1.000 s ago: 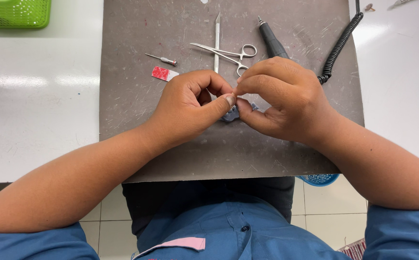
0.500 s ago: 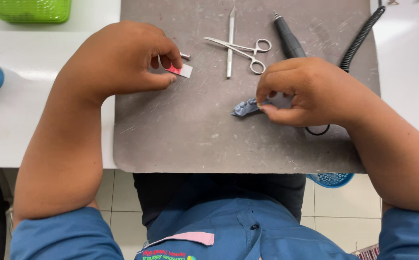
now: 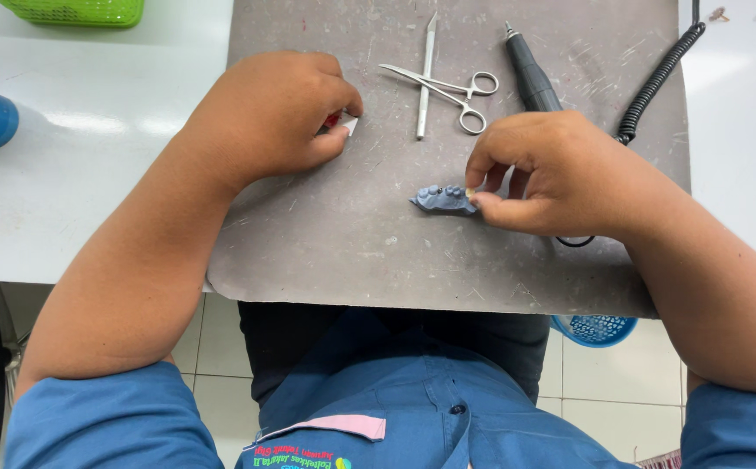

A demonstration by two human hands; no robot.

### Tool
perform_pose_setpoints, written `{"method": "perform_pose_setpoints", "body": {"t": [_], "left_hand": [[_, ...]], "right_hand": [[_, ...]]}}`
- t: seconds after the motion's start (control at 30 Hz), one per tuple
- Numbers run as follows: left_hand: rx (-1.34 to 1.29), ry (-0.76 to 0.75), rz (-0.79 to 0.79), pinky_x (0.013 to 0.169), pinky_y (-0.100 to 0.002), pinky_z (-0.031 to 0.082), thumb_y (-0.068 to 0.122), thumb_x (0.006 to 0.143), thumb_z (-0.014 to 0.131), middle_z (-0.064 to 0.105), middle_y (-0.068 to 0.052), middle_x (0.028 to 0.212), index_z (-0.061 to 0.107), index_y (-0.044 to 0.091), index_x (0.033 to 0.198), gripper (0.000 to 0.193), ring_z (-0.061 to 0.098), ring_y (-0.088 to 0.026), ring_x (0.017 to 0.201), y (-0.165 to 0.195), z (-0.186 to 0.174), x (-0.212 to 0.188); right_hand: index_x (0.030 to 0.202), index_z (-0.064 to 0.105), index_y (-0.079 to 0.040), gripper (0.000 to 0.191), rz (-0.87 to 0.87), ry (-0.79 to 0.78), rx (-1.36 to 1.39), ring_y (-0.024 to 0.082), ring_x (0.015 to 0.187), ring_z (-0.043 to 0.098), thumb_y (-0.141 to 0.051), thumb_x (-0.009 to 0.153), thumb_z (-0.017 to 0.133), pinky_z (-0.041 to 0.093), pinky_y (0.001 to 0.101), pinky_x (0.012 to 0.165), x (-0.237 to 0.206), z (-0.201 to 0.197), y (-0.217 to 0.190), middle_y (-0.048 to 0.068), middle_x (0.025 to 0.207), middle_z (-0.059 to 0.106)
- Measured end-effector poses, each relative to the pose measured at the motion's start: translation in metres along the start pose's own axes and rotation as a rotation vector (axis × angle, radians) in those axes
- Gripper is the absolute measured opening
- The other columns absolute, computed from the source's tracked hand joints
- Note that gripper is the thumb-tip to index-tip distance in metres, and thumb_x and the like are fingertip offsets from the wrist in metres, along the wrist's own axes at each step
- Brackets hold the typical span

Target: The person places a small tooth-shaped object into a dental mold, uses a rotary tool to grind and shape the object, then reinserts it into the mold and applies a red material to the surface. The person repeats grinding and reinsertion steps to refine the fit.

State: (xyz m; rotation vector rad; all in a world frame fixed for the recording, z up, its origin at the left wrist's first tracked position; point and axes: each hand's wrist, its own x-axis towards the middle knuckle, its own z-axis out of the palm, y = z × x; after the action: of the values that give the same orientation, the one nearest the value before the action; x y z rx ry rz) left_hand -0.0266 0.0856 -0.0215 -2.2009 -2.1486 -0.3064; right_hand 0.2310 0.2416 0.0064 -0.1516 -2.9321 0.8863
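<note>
Mat: grey work mat [image 3: 352, 252] on a white table [image 3: 92, 191]
Left hand: left hand [image 3: 274, 113] curled on the mat's upper left, fingertips pinched shut on a small red and white piece [image 3: 340, 123], mostly hidden
Right hand: right hand [image 3: 552, 174] pinches one end of the grey dental model [image 3: 443, 200] lying mid-mat
Tools: dark handpiece [image 3: 530, 69], forceps [image 3: 447, 87] and thin metal tool [image 3: 427, 74] above, untouched

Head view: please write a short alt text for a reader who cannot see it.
The right hand pinches a small grey dental model on a grey mat, while the left hand closes on a small red and white piece. Metal forceps lie beyond.
</note>
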Motion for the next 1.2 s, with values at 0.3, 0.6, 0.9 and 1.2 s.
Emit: {"method": "perform_pose_setpoints", "body": {"t": [0.3, 0.6, 0.9, 1.2], "left_hand": [[-0.030, 0.123, 0.080, 0.072, -0.042, 0.056, 0.015, 0.075, 0.076, 0.069, -0.012, 0.091, 0.073, 0.009, 0.088, 0.014, 0.068, -0.031, 0.083, -0.005, 0.006, 0.000], [-0.758, 0.175, -0.028, 0.062, -0.024, 0.050, 0.012, 0.096, 0.073, 0.065, -0.002, 0.080, 0.063, 0.008, 0.096, 0.011, 0.061, -0.010, 0.070, 0.023, 0.003, -0.007], [-1.002, 0.109, -0.094, 0.073, -0.022, 0.059, 0.003, 0.092, 0.066, 0.079, -0.004, 0.095, 0.078, 0.010, 0.107, 0.021, 0.074, -0.008, 0.082, 0.045, 0.023, -0.008], [-0.597, 0.270, 0.213, 0.079, -0.030, 0.058, 0.008, 0.093, 0.076, 0.077, -0.007, 0.102, 0.079, 0.008, 0.110, 0.017, 0.074, -0.020, 0.089, 0.044, 0.022, -0.010]], "right_hand": [[0.091, 0.072, -0.004, 0.013, -0.039, 0.055, -0.007, 0.015, 0.070, 0.072, -0.011, 0.081, 0.075, 0.056, 0.0265, 0.060, -0.004, 0.001, 0.003, 0.006, 0.088, 0.072], [0.092, 0.073, -0.003, 0.013, -0.013, 0.092, 0.000, 0.014, 0.070, 0.072, -0.012, 0.083, 0.076, 0.060, 0.0262, 0.060, -0.003, 0.002, 0.004, 0.006, 0.087, 0.072], [0.093, 0.072, -0.003, 0.014, -0.044, 0.087, 0.052, 0.015, 0.074, 0.073, -0.010, 0.083, 0.076, 0.062, 0.0265, 0.063, -0.004, 0.009, 0.006, 0.007, 0.090, 0.073], [0.094, 0.073, -0.004, 0.013, -0.051, 0.079, 0.034, 0.014, 0.075, 0.074, -0.011, 0.084, 0.076, 0.062, 0.0257, 0.065, -0.006, 0.010, 0.010, 0.006, 0.091, 0.072]]}}
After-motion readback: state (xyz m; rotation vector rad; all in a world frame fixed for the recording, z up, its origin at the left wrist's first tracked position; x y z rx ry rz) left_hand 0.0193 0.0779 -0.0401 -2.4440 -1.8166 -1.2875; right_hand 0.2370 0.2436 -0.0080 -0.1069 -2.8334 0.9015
